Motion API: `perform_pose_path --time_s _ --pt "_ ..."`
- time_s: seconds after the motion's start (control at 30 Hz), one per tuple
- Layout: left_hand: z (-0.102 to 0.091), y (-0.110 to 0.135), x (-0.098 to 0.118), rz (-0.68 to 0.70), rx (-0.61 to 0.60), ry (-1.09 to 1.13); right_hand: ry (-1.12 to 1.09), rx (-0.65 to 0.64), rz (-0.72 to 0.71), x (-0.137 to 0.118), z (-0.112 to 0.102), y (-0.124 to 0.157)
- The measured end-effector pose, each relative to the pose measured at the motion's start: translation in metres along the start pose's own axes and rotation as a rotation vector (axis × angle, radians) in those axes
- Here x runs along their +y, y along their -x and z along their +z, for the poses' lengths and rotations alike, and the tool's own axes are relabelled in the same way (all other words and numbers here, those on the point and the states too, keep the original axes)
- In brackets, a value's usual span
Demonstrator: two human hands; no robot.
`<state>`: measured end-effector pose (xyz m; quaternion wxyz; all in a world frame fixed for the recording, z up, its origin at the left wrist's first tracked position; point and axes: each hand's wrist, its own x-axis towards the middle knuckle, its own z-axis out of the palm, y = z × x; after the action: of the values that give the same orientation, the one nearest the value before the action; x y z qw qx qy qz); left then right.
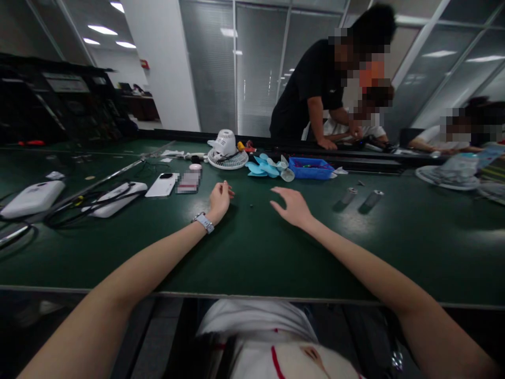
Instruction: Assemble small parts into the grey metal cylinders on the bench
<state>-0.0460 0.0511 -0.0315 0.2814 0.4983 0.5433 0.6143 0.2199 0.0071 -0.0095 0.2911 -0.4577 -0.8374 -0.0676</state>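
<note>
My left hand (220, 200), with a watch on the wrist, rests on the dark green table (244, 252) with its fingers curled in; I cannot make out anything inside them. My right hand (292, 207) hovers just over the table with fingers spread and holds nothing. A tiny dark part (251, 205) lies on the table between the two hands. Beyond them lie a light blue fan blade (265, 166), a white fan housing with its grille (226, 150) and a blue tray (310, 168).
Two small metal cylinders (361, 197) lie to the right. A white phone (162, 185), white devices with black cables (112, 199) and another white device (31, 198) lie to the left. A person in black leans over the far edge, with others seated beside.
</note>
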Motion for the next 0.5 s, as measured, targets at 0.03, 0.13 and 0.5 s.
perform_pose_path --time_s 0.03,0.13,0.5 --pt "-0.001 0.000 0.000 -0.007 -0.001 -0.002 -0.057 -0.090 -0.065 -0.019 0.012 -0.005" --pt "-0.004 0.001 -0.001 -0.027 -0.072 -0.005 -0.151 -0.223 -0.107 -0.050 0.036 -0.015" --pt "-0.005 -0.001 -0.010 0.007 -0.219 0.030 -0.207 -0.121 -0.071 -0.032 0.021 -0.006"
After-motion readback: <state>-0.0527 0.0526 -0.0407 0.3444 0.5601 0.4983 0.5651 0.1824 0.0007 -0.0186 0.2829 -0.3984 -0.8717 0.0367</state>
